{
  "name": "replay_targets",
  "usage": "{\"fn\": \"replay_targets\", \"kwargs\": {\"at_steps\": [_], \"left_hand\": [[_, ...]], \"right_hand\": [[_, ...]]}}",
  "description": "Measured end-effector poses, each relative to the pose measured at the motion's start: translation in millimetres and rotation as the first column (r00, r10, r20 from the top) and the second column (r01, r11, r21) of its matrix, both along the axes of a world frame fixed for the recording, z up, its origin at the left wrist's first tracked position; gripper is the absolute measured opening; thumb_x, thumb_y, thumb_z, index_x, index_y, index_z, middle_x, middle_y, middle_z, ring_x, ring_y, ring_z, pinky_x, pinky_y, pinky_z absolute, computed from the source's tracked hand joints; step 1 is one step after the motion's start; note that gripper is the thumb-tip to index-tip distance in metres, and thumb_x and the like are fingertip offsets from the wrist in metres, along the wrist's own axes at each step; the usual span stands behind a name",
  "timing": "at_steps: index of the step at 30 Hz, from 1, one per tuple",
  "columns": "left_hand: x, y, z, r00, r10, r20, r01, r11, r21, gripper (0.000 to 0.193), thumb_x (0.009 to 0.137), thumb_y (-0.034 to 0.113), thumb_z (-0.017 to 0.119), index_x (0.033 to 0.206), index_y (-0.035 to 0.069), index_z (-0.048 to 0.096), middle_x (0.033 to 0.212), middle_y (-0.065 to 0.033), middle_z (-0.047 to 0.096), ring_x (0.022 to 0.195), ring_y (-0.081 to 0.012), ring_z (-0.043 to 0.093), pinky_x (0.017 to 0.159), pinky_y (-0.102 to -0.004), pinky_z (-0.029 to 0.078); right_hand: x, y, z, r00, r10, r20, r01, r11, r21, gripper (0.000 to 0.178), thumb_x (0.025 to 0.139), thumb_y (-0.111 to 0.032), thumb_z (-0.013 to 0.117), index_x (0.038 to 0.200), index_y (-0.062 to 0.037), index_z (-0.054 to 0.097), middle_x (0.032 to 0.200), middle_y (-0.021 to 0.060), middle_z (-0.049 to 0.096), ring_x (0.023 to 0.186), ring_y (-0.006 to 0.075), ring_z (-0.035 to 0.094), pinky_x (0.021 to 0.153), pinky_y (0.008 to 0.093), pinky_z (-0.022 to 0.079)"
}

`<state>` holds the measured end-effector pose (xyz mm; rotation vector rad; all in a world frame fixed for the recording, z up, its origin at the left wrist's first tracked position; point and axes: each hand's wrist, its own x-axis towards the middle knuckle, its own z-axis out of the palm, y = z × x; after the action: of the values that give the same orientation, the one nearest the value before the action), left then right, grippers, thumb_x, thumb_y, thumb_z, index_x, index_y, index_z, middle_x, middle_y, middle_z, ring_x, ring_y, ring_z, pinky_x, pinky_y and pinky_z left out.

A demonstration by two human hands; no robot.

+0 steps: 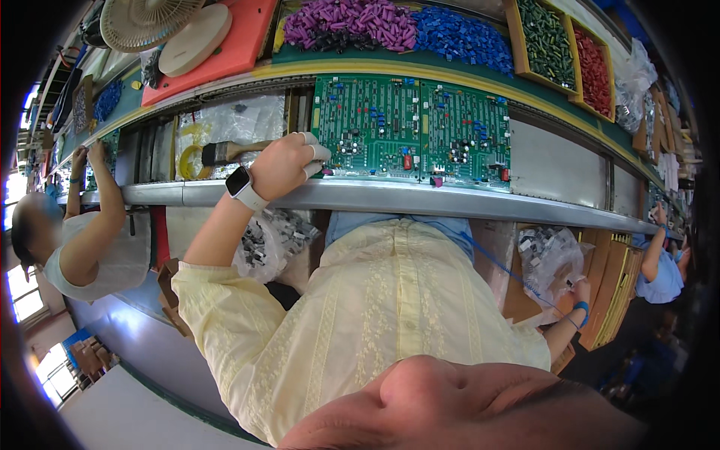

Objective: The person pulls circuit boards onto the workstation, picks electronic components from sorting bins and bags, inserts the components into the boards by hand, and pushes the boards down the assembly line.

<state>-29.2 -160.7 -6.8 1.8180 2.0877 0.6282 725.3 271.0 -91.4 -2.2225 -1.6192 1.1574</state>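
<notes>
My left hand (pixel 294 161), with a watch on its wrist and white covers on the fingertips, is curled at the left edge of a green circuit board (pixel 367 124). A second green circuit board (pixel 466 135) sits against its right side, both dotted with small components. Beside my left hand is a flat brush (pixel 225 152) with dark bristles, its handle partly hidden by the hand. Low on the right, my right hand (pixel 579 289), wearing a blue wrist strap, closes on the edge of a clear plastic bag (pixel 551 259) of grey and white parts; its fingertips are partly hidden.
Heaps of purple parts (pixel 349 24) and blue parts (pixel 461 39) lie beyond the rail, beside boxes of green parts (pixel 547 45) and red parts (pixel 592 71). A metal rail (pixel 360 195) runs in front of me. Another bag of parts (pixel 274 244) hangs below. Co-workers sit on both sides.
</notes>
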Motion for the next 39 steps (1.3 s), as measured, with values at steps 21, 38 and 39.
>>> {"fn": "replay_targets", "kwargs": {"at_steps": [21,38,39], "left_hand": [[2,0,-7,0.998,0.064,0.018,-0.063,0.997,-0.053,0.018,0.073,0.012,0.063,0.09,0.008,0.065,0.08,-0.014,0.06,0.078,-0.0304,0.058,0.071,-0.0382,0.048],[4,1,-3,0.997,0.054,0.047,-0.05,0.997,-0.066,0.017,0.074,0.012,0.062,0.09,0.007,0.064,0.081,-0.0143,0.061,0.08,-0.0306,0.058,0.073,-0.0385,0.047],[5,1,-2,0.997,0.052,0.049,-0.049,0.997,-0.066,0.017,0.074,0.012,0.062,0.09,0.007,0.064,0.081,-0.0143,0.061,0.08,-0.0306,0.058,0.073,-0.0385,0.047]], "right_hand": [[-585,-191,119,-0.175,0.979,-0.101,-0.919,-0.126,0.373,0.031,0.078,-0.014,0.062,0.105,0.0007,0.057,0.092,0.0169,0.061,0.085,0.0284,0.061,0.076,0.036,0.047],[-607,-198,95,-0.301,0.938,0.171,-0.882,-0.342,0.324,0.033,0.075,-0.011,0.061,0.106,-0.0004,0.057,0.103,0.0178,0.059,0.095,0.0344,0.057,0.082,0.0426,0.046],[-608,-199,95,-0.309,0.935,0.173,-0.885,-0.35,0.307,0.033,0.075,-0.01,0.061,0.106,-0.0006,0.057,0.102,0.0175,0.059,0.094,0.0341,0.057,0.082,0.0424,0.046]]}}
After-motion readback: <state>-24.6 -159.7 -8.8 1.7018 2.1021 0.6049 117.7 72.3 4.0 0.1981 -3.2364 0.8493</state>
